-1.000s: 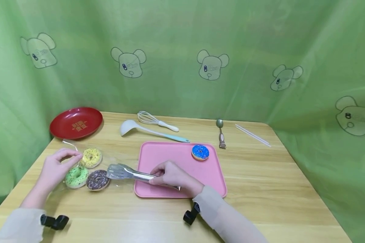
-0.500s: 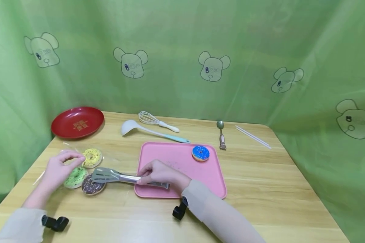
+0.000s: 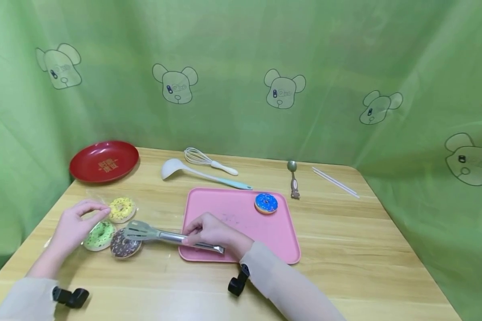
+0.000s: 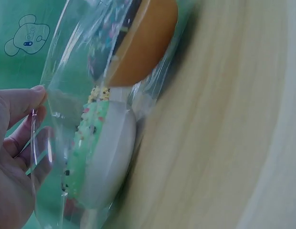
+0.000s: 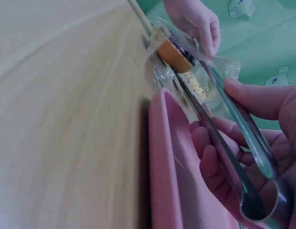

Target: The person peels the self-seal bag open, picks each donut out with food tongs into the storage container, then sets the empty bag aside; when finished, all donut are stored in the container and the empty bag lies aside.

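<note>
"What's the right grip (image 3: 217, 232) doing?"
"Grasping metal tongs (image 3: 169, 236), their heads at the chocolate donut (image 3: 124, 248), lower left of the head view."
"And the left grip (image 3: 77, 222)?"
"Pinching the edge of a clear bag (image 4: 59, 119); the green donut (image 3: 100, 235) and yellow donut (image 3: 122, 209) show through it."
"The blue donut (image 3: 266, 203)?"
"On the pink tray (image 3: 221, 203), right of centre."
</note>
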`<state>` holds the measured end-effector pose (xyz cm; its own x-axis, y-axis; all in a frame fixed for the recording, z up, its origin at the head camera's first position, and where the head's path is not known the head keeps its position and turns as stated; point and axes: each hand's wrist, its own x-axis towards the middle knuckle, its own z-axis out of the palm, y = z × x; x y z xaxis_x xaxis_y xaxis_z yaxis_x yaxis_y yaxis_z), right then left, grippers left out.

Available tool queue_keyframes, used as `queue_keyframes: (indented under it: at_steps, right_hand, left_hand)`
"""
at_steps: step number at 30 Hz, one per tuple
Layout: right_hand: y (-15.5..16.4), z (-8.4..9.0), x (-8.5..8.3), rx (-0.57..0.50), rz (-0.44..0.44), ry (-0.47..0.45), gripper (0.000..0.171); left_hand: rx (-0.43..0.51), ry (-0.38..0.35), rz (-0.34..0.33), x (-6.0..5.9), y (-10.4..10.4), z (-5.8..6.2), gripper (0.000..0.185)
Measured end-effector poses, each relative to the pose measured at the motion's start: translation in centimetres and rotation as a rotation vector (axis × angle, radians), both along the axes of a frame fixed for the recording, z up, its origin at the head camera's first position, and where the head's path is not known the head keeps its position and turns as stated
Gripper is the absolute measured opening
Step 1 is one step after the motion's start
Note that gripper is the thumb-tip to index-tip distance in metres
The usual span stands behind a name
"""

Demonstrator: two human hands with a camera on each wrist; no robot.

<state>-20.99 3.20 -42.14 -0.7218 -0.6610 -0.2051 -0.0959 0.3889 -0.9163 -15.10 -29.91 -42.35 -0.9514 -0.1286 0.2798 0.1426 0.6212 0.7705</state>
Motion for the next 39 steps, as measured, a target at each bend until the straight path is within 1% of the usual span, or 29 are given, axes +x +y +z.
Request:
queue_keyframes:
  at_steps: [4,10,14,21,25,29,31,39]
  right_hand:
    - [0.9,0.0,0.1,0.015,-0.025,0.004,0.019]
    - [2.7,0.0,0.2,0.017,-0.087,-0.009,0.023]
    - [4.1,0.1,0.0,-0.008,-0.114,-0.011,0.023]
    - [6.6,0.0,0.0,-0.041,-0.147,-0.027,0.024]
    - [7.9,0.1,0.4,-0.043,-0.168,-0.006,0.024]
    - [9.4,0.4,1.0,0.003,-0.206,0.027,0.025]
    - [10.1,0.5,1.3,0.020,-0.223,0.029,0.025]
    - [12.9,0.3,2.1,-0.030,-0.256,0.021,0.033]
  left_hand:
    - [-0.001,-0.008,0.003,0.1,-0.2,-0.1,0.030]
    - [0.019,0.004,-0.014,0.2,-0.3,-0.3,0.029]
    - [0.019,0.004,-0.005,0.3,-0.3,-0.3,0.030]
    - [0.028,-0.011,0.034,0.5,-0.4,-0.7,0.034]
    - [0.023,-0.009,0.046,0.6,-0.3,-0.8,0.035]
    - [0.037,-0.007,0.045,0.6,-0.2,-0.8,0.036]
    - [0.045,-0.010,0.044,0.5,-0.3,-0.7,0.036]
    - [0.014,-0.004,0.059,0.8,-0.4,-0.9,0.034]
